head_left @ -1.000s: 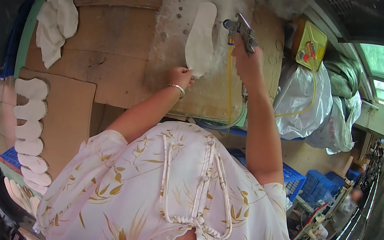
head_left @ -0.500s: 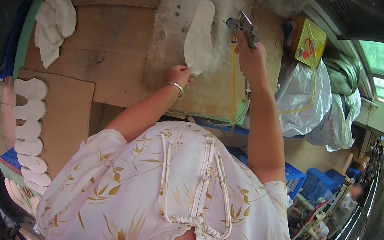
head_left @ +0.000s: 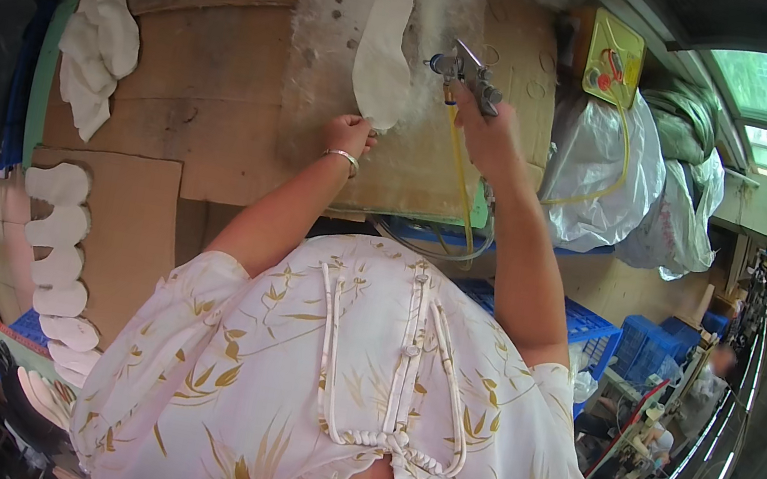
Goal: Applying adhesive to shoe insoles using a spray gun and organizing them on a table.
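One insole (head_left: 382, 59) stretches away from the left hand (head_left: 349, 135) pinching its end, right hand (head_left: 491, 136) gripping a spray gun (head_left: 473, 76).

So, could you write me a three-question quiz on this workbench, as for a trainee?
1. Which hand holds the spray gun? A) left B) right C) both
2. True or false: the left hand touches the near end of the white insole-shaped piece.
3. Fill in: the hose hanging below the spray gun is ____ in colour.

Key: 1. B, the right hand. 2. True. 3. Yellow.
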Tool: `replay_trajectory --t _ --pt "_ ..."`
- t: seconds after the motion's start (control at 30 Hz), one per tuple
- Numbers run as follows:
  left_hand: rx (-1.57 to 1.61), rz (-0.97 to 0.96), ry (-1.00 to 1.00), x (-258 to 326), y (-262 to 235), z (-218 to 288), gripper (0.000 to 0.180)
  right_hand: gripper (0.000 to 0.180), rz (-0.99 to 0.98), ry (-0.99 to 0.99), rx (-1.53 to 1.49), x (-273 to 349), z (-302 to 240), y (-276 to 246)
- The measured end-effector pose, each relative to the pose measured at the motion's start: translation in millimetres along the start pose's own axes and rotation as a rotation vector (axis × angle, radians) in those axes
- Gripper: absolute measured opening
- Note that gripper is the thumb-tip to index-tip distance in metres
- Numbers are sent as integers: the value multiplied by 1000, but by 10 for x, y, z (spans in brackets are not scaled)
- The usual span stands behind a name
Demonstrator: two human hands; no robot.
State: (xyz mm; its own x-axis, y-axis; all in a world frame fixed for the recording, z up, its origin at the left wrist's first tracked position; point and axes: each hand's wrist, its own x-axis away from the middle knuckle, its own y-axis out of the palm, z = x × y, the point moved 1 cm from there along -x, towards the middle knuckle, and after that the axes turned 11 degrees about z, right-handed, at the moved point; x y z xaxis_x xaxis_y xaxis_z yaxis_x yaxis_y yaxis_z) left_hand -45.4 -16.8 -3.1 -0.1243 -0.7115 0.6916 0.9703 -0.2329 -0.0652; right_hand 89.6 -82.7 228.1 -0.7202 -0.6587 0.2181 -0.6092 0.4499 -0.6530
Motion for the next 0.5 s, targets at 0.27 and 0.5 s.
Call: replay_trajectory --t 0.27,0.5 --pt "26 -18 -21 34 -1 49 16 35 8 -147 -98 183 301 32" --pt "-8 22 17 39 -14 38 15 35 -40 -28 3 392 370 -30"
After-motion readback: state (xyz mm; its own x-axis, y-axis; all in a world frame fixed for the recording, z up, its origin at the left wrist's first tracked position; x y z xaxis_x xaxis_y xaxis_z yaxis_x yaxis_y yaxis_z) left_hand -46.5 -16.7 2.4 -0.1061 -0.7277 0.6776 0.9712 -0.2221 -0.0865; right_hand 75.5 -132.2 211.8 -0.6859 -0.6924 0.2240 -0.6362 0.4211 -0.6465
